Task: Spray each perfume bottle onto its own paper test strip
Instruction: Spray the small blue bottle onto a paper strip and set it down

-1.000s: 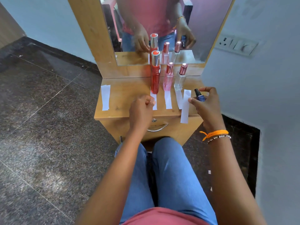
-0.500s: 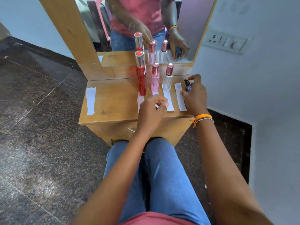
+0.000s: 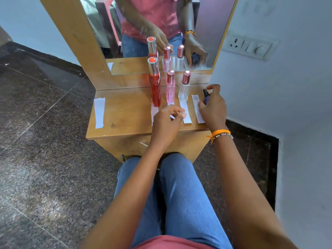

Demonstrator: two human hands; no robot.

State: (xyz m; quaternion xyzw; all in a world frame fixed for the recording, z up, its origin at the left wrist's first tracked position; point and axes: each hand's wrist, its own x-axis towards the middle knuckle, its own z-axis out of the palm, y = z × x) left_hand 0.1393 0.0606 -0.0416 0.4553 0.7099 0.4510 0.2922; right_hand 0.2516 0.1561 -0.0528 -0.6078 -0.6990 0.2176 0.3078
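Blue bottle [image 3: 206, 95] mostly hidden inside right hand [image 3: 213, 106] fingers [image 3: 214, 86].

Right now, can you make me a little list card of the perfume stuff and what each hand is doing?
place: wooden dressing table with mirror
standing bottles: tall red bottle, pink bottle, clear bottle, all capped
paper strips: four in front of the bottles, one apart at the far left
right hand: grips small dark bottle beside the rightmost strip
left hand: curled over the strips, holding nothing visible
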